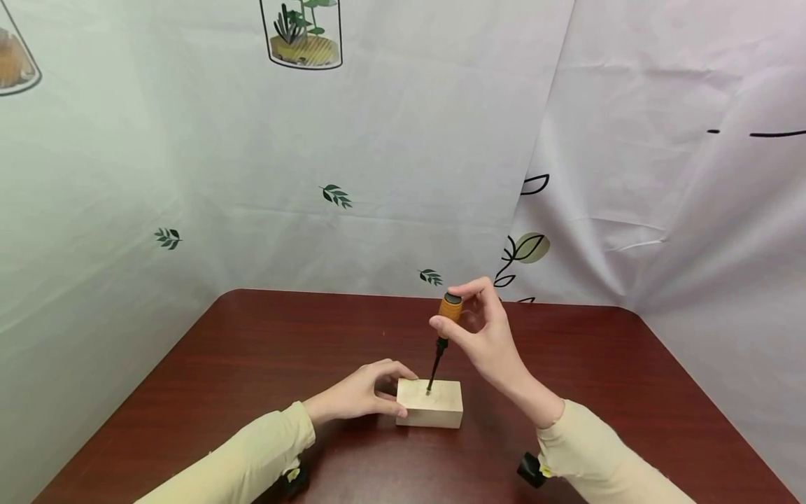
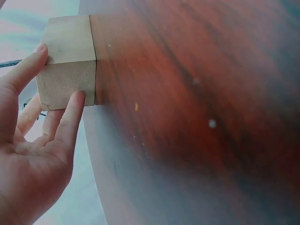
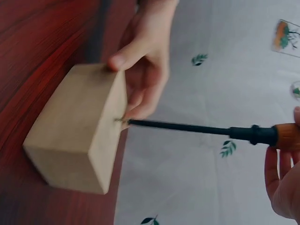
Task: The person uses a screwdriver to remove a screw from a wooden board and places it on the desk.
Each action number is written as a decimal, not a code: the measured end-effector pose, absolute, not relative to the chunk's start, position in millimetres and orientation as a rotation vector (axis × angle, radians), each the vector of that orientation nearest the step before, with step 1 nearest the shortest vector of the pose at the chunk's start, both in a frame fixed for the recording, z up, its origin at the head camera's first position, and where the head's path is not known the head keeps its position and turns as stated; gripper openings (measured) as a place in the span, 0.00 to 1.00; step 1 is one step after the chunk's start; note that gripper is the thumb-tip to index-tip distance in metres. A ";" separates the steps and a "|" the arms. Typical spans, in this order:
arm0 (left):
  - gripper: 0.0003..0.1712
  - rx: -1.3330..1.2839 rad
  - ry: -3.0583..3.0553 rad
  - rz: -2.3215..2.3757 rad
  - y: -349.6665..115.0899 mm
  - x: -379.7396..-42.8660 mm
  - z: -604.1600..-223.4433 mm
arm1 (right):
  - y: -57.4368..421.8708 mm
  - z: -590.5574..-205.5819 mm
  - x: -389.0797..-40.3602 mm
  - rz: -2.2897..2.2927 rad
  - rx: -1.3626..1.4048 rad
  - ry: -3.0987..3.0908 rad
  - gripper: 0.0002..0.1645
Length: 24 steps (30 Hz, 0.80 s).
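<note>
A pale wooden block (image 1: pixel 429 406) sits on the table, a small screw (image 3: pixel 122 120) standing in its top face. My left hand (image 1: pixel 359 392) holds the block's left end, thumb at the near side and fingers round the far side. In the left wrist view, a fingertip (image 2: pixel 78 96) also lies against the end face. With thumb and fingers, my right hand (image 1: pixel 494 343) grips the orange handle of a screwdriver (image 1: pixel 450 308), one finger over its dark cap. The black shaft slants down to the screw, its tip right at the screw head.
The dark red-brown wooden table (image 1: pixel 283 336) extends around the block. White fabric (image 1: pixel 409 140) printed with leaves and plant jars hangs behind and at both sides. Beneath the right sleeve (image 1: pixel 592 448) shows a small black device (image 1: pixel 532 470) at the wrist.
</note>
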<state>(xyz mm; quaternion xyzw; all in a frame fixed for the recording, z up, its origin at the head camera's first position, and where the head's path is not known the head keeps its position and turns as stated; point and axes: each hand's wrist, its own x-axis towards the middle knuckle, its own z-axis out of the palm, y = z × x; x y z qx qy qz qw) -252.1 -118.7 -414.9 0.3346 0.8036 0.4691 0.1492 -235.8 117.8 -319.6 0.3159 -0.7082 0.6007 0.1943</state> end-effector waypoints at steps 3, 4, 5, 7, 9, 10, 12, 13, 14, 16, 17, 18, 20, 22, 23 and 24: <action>0.27 0.962 2.313 1.342 -118.5 -252.7 -414.6 | 118.9 -314.7 -233.9 1.628 0.860 -2.014 0.24; 0.27 0.957 2.315 1.339 -118.6 -252.8 -414.6 | 119.7 -313.4 -233.6 1.610 0.854 -2.022 0.23; 0.27 0.952 2.317 1.334 -118.8 -252.9 -414.7 | 120.8 -312.5 -233.2 1.594 0.848 -2.032 0.22; 0.27 0.939 2.318 1.330 -119.1 -253.1 -414.9 | 123.2 -311.4 -233.4 1.595 0.859 -2.033 0.22; 0.27 0.938 2.319 1.326 -119.4 -253.2 -414.7 | 126.8 -310.9 -234.3 1.601 0.897 -2.039 0.21; 0.27 0.937 2.318 1.326 -119.6 -253.2 -414.8 | 128.7 -311.5 -235.0 1.599 0.928 -2.043 0.21; 0.27 0.933 2.315 1.325 -119.8 -253.3 -415.1 | 132.3 -313.1 -236.9 1.598 1.009 -2.039 0.22; 0.27 0.930 2.314 1.323 -119.9 -253.3 -415.1 | 133.8 -314.2 -238.1 1.600 1.053 -2.029 0.23; 0.27 0.928 2.316 1.321 -119.9 -253.3 -415.1 | 135.0 -315.2 -239.0 1.613 1.098 -2.014 0.24; 0.27 0.928 2.314 1.322 -119.8 -253.4 -415.3 | 136.2 -316.9 -240.7 1.649 1.174 -1.974 0.24; 0.27 0.929 2.313 1.323 -119.7 -253.5 -415.3 | 136.2 -317.6 -241.5 1.670 1.198 -1.950 0.23; 0.27 0.930 2.313 1.325 -119.6 -253.6 -415.2 | 135.8 -318.2 -242.2 1.685 1.207 -1.930 0.22; 0.27 0.933 2.313 1.329 -119.4 -253.7 -414.9 | 134.2 -319.4 -242.7 1.710 1.185 -1.917 0.21; 0.27 0.934 2.315 1.329 -119.0 -253.8 -414.6 | 131.8 -320.9 -241.6 1.683 1.105 -1.945 0.22; 0.27 0.932 2.314 1.328 -118.8 -253.8 -414.5 | 130.7 -321.8 -241.0 1.667 1.063 -1.957 0.23; 0.27 0.930 2.314 1.327 -118.6 -253.8 -414.4 | 129.5 -322.3 -239.9 1.661 1.025 -1.968 0.25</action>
